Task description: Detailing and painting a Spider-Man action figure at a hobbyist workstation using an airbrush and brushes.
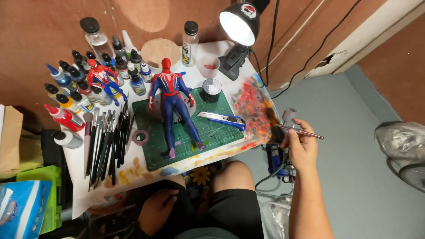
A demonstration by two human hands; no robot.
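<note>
The right hand (301, 148) is closed around a slim metal airbrush (295, 127), held out past the right edge of the bench (84, 186) over bare grey floor (349, 177), with plenty of open room around it. The left hand (156, 211) rests low beside the person's knee under the front edge of the bench, fingers loosely curled with nothing in them.

The bench is small, covered in white paper with paint stains, thickest in red and orange smears at its right edge (254, 104). It sits tight against a brown wooden wall. A green grid cutting mat (217, 128) fills the middle, and a red and blue hard plastic action figure (172, 102) lies face down along it. A black desk lamp (239, 26), switched on, leans over the back right corner. Dropper paint bottles (88, 79) crowd the back left, with a smaller matching figure (102, 79) among them. A row of dark-handled brushes (106, 141) lies along the mat's left edge, a ring of tape (141, 137) just beside. A blue utility knife (221, 118) lies on the mat, a round black jar (212, 90) at the mat's back edge.
</note>
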